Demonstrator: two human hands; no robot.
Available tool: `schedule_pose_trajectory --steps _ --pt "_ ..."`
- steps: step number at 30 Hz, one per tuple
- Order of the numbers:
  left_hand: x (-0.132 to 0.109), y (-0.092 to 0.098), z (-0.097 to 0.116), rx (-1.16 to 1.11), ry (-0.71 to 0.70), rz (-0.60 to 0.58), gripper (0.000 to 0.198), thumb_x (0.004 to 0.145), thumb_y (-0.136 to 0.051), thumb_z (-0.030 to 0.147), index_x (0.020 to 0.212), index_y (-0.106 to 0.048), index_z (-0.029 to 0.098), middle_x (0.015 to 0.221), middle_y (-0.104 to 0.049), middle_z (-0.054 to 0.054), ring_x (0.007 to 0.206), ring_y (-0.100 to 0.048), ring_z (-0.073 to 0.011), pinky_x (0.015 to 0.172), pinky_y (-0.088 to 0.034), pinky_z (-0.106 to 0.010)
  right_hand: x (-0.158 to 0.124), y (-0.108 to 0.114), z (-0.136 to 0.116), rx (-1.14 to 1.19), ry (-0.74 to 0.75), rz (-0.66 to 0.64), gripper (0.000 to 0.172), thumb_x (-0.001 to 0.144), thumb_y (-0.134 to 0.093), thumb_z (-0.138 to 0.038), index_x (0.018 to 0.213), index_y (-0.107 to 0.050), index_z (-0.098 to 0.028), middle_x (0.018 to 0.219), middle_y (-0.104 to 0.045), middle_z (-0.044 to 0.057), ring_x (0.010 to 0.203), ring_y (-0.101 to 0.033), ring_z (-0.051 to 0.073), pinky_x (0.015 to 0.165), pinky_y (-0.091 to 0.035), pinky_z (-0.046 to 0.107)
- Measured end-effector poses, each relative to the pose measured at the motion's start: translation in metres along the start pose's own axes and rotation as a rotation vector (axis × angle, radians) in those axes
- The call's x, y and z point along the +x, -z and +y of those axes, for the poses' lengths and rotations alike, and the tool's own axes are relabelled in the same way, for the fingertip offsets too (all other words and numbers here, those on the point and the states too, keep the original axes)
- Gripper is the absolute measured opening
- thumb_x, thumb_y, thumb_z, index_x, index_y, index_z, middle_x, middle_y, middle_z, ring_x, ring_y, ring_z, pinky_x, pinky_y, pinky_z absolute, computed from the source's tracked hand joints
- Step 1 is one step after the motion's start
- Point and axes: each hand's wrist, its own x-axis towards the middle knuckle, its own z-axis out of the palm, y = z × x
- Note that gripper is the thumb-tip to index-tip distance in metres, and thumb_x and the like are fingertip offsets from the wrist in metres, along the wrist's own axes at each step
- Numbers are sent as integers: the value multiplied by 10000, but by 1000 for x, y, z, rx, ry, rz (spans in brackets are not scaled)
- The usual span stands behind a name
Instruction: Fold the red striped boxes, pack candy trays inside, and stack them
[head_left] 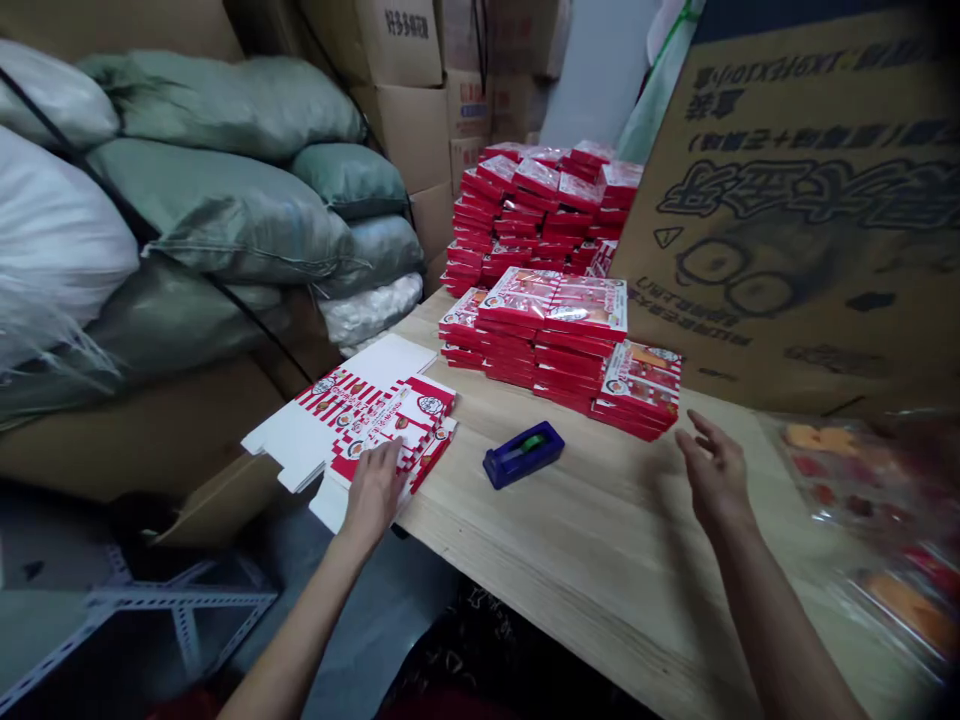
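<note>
Flat red-and-white printed cartons (409,405) lie in a loose stack at the table's left edge, their white flaps jutting past it. My left hand (373,488) is on the near side of the top carton, fingers close together and curled onto it; the thumb is partly hidden. Over the right part of the table, my right hand (716,470) is open and holds nothing, thumb and fingers apart. It is nearest to a short pile of packed red boxes (639,390) with clear windows. A blue tape dispenser (523,455) with a green roll sits between the hands.
More packed red boxes (540,200) are piled at the back. A large brown carton (810,220) stands behind the right side. Clear trays of orange and red pieces (832,465) lie at far right. Stuffed sacks (225,210) and cartons (405,130) rise on the left.
</note>
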Motion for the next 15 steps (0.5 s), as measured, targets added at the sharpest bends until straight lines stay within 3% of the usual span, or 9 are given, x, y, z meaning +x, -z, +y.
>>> schedule_pose_trajectory --steps 5,8,10,12,13,15 --pt "-7 4 -4 -71 -11 126 423 948 -563 271 1346 -630 144 1191 -707 -168 1097 -637 -332 1004 -514 -507 -101 28 -11 210 -185 -167 526 792 -747 -541 1222 -749 -238 1319 -725 116 1301 -607 330 1130 -415 496" --pt "-3 30 1 -89 22 251 355 991 -451 236 1240 -695 167 1147 -739 -150 1072 -661 -317 997 -516 -496 -147 34 -23 281 -283 -287 453 801 -766 -534 1161 -775 -259 1290 -753 91 1321 -603 341 1190 -357 524" --pt "-1 55 12 -165 123 405 363 1014 -426 263 1221 -705 155 1122 -747 -147 1047 -677 -300 969 -528 -468 -166 34 -32 328 -331 -336 431 805 -776 -538 1139 -786 -266 1270 -764 86 1295 -621 347 1192 -359 541" --pt "-1 80 30 -401 275 534 349 1001 -519 362 1196 -718 153 1090 -763 -122 992 -701 -272 921 -550 -415 -177 29 -43 375 -353 -378 424 813 -780 -549 1129 -791 -266 1252 -771 91 1275 -634 351 1193 -363 554" --pt "-3 88 41 -574 350 535 365 965 -593 419 1177 -727 154 1054 -775 -105 947 -714 -257 879 -563 -385 -181 25 -50 402 -357 -401 429 820 -780 -553 1139 -789 -267 1241 -773 94 1272 -635 348 1195 -362 558" --pt "-11 94 69 -956 484 386 466 858 -729 497 1170 -724 151 955 -794 -81 844 -733 -239 783 -581 -346 -187 18 -63 488 -366 -461 468 833 -783 -552 1217 -757 -285 1246 -768 92 1284 -630 334 1192 -374 555"
